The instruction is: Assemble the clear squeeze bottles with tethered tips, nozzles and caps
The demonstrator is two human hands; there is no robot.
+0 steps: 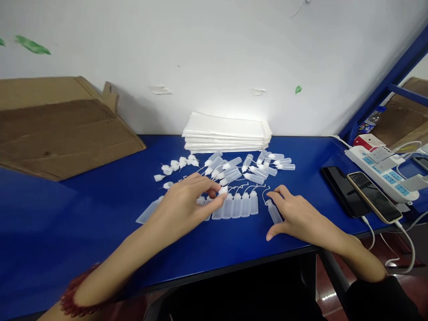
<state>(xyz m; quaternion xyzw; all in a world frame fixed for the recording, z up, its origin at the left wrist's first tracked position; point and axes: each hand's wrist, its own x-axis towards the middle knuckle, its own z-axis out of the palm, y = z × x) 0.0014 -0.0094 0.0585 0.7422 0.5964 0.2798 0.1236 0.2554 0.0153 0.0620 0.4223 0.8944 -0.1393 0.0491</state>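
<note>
Small clear plastic dropper bottles with white needle caps lie on a blue table [67, 223]. A neat row of bottles [239, 205] lies side by side between my hands. My left hand [187, 200] rests over the left end of that row, its fingers curled and pinching a bottle's white cap [223, 190]. My right hand [296, 214] lies on the table with its fingers bent over a single bottle [274, 211] just right of the row. A loose pile of bottles [247, 167] and separate white caps [175, 166] lies farther back.
A stack of white sheets [227, 133] sits at the back against the wall. Flattened cardboard [53, 125] leans at the left. Two phones [361, 191] on cables and a white power strip [384, 171] lie at the right, by a blue shelf frame [388, 84].
</note>
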